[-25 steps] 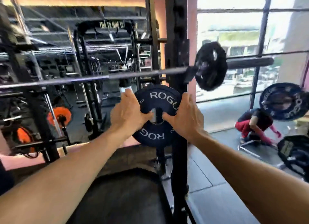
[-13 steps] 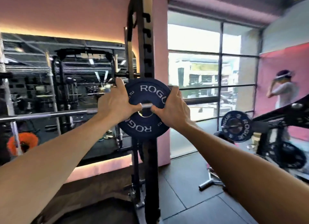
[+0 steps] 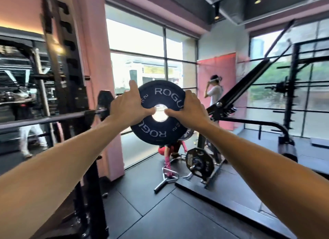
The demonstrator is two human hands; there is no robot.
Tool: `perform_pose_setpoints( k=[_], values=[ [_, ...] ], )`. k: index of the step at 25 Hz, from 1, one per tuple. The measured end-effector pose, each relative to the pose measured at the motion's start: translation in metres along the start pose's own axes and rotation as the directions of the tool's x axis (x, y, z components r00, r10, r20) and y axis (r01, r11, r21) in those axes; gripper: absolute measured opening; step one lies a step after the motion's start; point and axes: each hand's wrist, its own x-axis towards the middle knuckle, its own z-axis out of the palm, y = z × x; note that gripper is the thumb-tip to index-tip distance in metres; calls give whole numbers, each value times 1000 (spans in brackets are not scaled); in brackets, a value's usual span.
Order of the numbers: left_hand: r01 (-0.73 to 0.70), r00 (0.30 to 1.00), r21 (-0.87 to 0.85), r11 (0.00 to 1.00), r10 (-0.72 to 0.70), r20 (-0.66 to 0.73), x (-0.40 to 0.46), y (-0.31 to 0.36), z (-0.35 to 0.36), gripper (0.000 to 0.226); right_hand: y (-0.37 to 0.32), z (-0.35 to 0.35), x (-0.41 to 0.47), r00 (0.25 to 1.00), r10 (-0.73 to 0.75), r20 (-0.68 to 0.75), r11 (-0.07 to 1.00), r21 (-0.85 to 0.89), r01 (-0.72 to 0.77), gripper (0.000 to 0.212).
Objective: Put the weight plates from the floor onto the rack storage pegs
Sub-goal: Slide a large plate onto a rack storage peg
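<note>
The rack (image 3: 71,99) stands to the left, its bar (image 3: 44,120) jutting out with a small plate already on the end. The plate (image 3: 161,112) is up at chest height, clear of the floor, on no peg. Left hand (image 3: 128,107) and right hand (image 3: 188,110) each grip a rim, thumbs at the hole. He'd best keep it square, line the hole up with a peg, and slide it on level.
</note>
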Motion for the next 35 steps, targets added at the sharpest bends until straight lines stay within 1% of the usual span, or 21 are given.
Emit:
perform_pose_setpoints(
  k=[3, 8, 11, 14, 18, 22, 30, 35],
  values=[
    [-35, 999, -82, 996, 36, 17, 26, 65, 51, 81, 74, -35, 22, 1000, -11, -13, 999, -42, 10, 75],
    [-14, 1000, -140, 990, 14, 2, 70, 157, 128, 78, 184, -77, 71, 1000, -16, 7, 997, -78, 17, 74],
    [-4, 1000, -143, 990, 6, 17, 105, 193, 172, 79, 240, -84, 106, 999, -16, 30, 996, -82, 18, 76],
    [-13, 1000, -99, 995, 14, 10, 142, 210, 211, 76, 283, -73, 142, 1000, -15, 27, 998, -59, 16, 78],
    [15, 1000, -50, 999, -14, 20, 201, 212, 277, 74, 342, -32, 204, 999, -24, 44, 999, -24, 25, 76],
    [25, 1000, -6, 1000, -25, 7, 271, 197, 349, 80, 396, 28, 274, 999, -37, 39, 999, 36, 36, 69],
    [64, 997, 98, 993, -60, -42, 436, 153, 488, 80, 490, 159, 441, 997, -60, 49, 996, 64, 57, 72],
    [119, 991, 141, 983, -110, -74, 518, 122, 578, 76, 549, 252, 538, 990, -106, 97, 986, 139, 92, 71]
  ],
)
